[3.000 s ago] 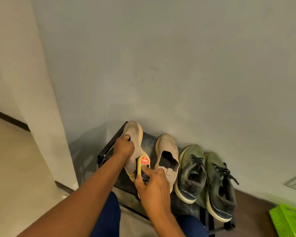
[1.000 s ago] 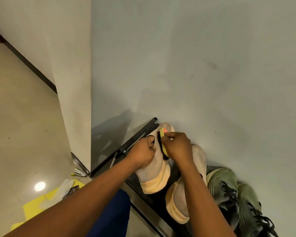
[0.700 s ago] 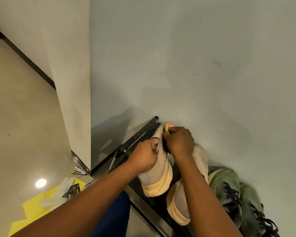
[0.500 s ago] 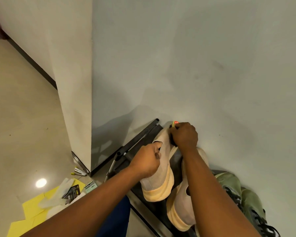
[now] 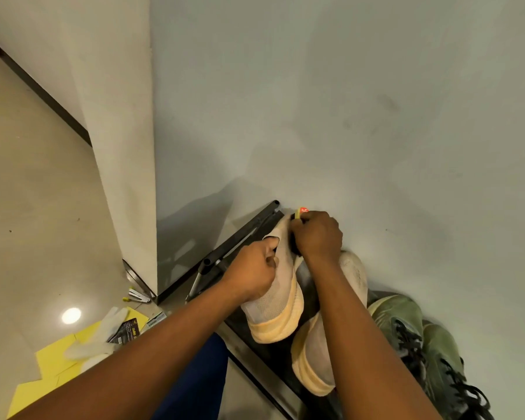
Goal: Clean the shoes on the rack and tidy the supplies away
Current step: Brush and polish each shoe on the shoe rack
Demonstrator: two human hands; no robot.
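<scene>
Lower left, supplies [image 5: 82,344] lie untidied on the floor. Mid-frame, my left hand [image 5: 253,272] grips the beige shoe [image 5: 281,301] on the rack [image 5: 240,237]; my right hand [image 5: 317,234] clamps the brush [image 5: 300,211] (barely visible). The green pair [image 5: 419,338], lower right, looks untouched.

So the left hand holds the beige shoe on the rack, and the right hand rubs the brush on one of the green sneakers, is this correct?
Not quite. In the head view the right hand presses the brush on the same beige shoe that the left hand holds on the rack, not on a green sneaker.
</scene>
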